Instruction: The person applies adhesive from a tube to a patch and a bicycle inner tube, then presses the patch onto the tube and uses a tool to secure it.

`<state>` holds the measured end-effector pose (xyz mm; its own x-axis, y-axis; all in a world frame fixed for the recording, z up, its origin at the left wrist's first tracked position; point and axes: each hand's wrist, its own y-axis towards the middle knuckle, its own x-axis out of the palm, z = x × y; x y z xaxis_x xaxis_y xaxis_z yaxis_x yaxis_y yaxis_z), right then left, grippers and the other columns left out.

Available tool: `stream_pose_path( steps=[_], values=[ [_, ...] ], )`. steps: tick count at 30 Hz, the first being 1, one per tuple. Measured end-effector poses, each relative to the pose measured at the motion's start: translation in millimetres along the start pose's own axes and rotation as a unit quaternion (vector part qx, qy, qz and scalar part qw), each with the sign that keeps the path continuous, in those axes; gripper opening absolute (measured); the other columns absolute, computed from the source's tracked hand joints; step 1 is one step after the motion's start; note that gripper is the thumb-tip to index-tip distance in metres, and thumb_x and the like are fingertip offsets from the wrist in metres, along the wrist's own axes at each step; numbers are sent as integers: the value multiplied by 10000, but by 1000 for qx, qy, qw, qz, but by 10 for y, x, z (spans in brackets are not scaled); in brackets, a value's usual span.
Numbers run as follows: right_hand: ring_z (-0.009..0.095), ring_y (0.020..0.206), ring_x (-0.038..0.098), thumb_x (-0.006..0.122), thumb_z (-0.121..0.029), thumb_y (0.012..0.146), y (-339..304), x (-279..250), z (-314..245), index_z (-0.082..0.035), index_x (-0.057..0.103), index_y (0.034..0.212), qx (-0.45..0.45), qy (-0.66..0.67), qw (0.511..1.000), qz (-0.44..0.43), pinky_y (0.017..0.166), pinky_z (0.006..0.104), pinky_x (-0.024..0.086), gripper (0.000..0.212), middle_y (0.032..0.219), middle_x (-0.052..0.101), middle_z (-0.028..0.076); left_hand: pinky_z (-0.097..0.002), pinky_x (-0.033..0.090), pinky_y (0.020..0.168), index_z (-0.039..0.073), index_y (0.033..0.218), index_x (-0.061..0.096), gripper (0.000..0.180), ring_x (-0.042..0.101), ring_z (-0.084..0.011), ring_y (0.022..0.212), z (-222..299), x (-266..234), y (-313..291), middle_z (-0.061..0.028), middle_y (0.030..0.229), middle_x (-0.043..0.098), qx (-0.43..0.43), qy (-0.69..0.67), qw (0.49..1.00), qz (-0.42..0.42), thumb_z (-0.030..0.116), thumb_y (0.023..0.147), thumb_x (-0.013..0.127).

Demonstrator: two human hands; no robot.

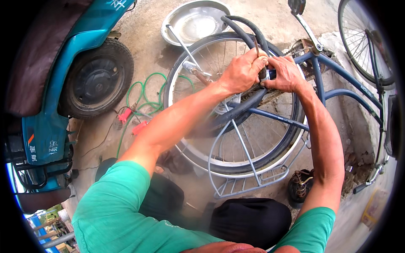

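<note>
My left hand [246, 71] is closed, thumb pressed down, with a thin brown rod-like tool [256, 45] sticking up from its fingers. Against it, my right hand [284, 73] pinches a black inner tube [239, 28], which loops up beyond both hands and curls back down below them. Between the two hands a small dark and pale piece shows, too covered by fingers to name. Under the hands lies a bicycle wheel [202, 145] with a black tire, a silver rim and spokes. It belongs to a blue bicycle frame [344, 75] tipped on its side.
A metal basin [172, 24] stands on the ground beyond the wheel. At left is a teal vehicle [84, 40] with a black wheel [98, 80]. A green hose [143, 89] and red-handled tools [138, 127] lie between. The rear rack [242, 182] and a dark pot-like container [298, 193] are near my knees.
</note>
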<state>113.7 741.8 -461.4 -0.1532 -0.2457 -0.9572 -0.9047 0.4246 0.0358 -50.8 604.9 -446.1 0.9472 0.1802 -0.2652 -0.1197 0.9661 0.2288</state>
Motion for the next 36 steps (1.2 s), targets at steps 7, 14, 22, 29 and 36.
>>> stream_pose_path(
  steps=[7,14,22,29,36],
  values=[
    [287,1134,599,720,-564,687,99,-43,38,-105,596,1352,9,15,997,-76,1089,429,321,817,1107,663,113,-266,533,618,-18,1127,645,329,644,-107,668,25,-69,-50,-84,901,706,130,64,988,49,274,1069,506],
    [294,1222,562,759,-578,681,101,-49,69,-115,545,1406,8,-18,992,-122,1108,449,291,886,1190,641,124,-278,533,623,0,1120,648,271,641,-105,686,141,-148,-61,-69,938,693,149,-14,986,72,232,1063,520],
    [302,1217,565,761,-572,663,50,42,18,-114,562,1387,-2,-19,999,-36,1097,449,306,879,1209,642,133,-315,544,660,-8,1139,652,267,669,-167,739,124,-117,-81,-112,925,706,234,45,968,76,222,1050,549],
    [293,1219,566,763,-539,678,8,51,38,-126,562,1389,-8,-29,999,-44,1094,441,316,847,1189,653,121,-338,544,758,42,1174,676,224,682,-211,872,220,-85,-159,-108,984,718,211,83,973,32,181,1029,578],
    [263,1190,596,759,-534,674,36,53,59,-151,559,1409,-40,-21,999,1,1080,429,328,851,1182,667,113,-357,544,740,57,1088,644,134,680,-281,829,-129,12,-126,-147,947,668,208,158,965,-23,145,991,614]
  ],
)
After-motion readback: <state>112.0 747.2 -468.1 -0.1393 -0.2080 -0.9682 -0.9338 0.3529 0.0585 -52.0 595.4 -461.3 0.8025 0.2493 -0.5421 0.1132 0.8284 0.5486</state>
